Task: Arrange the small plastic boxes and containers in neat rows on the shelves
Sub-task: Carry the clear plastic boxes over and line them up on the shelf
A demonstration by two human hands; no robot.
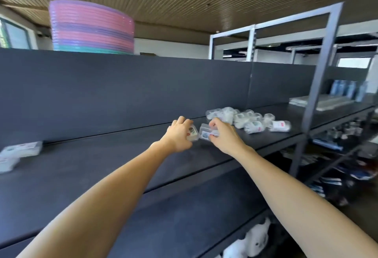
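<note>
Both arms reach across a dark shelf [102,159]. My left hand [179,133] grips a small clear plastic box [193,134] with a printed label. Right beside it, my right hand [223,135] grips a second small clear box [205,134]. The two boxes almost touch, low over the shelf near its back wall. A loose pile of several small clear containers [247,119] lies on the shelf just right of my right hand. At the far left edge stand a few more clear boxes [18,152], blurred.
A dark back panel [122,90] rises behind the shelf. A stack of pink, purple and green plastic basins [92,28] stands on top. A grey metal rack [319,69] with bottles and packets stands at the right. White soft items [253,241] lie on a lower shelf.
</note>
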